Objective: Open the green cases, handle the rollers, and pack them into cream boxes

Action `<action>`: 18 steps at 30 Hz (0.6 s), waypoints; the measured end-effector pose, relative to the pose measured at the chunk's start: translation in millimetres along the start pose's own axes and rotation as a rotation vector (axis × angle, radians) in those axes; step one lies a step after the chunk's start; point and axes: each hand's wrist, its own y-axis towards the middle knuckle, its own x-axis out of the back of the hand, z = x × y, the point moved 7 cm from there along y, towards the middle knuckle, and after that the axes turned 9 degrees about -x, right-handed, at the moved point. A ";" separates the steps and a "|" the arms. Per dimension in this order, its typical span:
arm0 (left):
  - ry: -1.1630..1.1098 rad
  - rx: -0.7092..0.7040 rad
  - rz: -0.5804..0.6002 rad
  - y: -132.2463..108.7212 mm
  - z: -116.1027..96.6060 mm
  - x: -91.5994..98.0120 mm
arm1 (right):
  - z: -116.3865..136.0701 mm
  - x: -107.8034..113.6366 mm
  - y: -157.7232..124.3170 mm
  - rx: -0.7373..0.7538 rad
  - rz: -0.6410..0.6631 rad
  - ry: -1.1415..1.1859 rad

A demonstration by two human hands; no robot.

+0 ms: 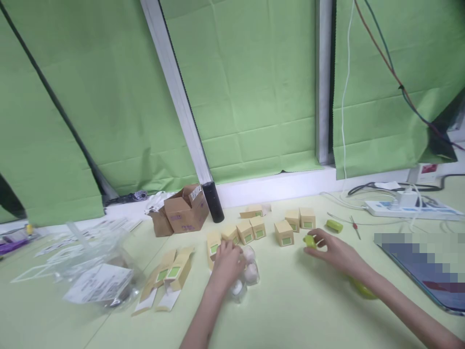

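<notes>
Left hand (227, 259): fingers curled down onto the clear jars (250, 272), touching them; whether it grips one I cannot tell
Right hand (336, 252): thumb and fingertips pinched on a small green piece (309, 241), low over the desk (290, 310)
Standing boxes (284, 232): about eight folded up, in a row just beyond both hands
Flat boxes (173, 272): several not yet folded, left of the jars
Further out: plastic bag (94, 276), brown carton (185, 211)
</notes>
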 end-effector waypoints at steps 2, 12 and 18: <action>-0.020 0.004 0.008 -5.8 11.8 -1.0 | 13.1 -10.6 -16.7 0.051 0.068 0.098; -0.470 0.017 -0.184 -11.4 -9.2 -14.7 | 48.1 -41.7 -61.1 0.207 0.294 0.625; -0.875 -0.058 -0.106 -8.4 -68.1 -46.5 | 51.5 -35.8 -64.8 0.368 0.226 0.656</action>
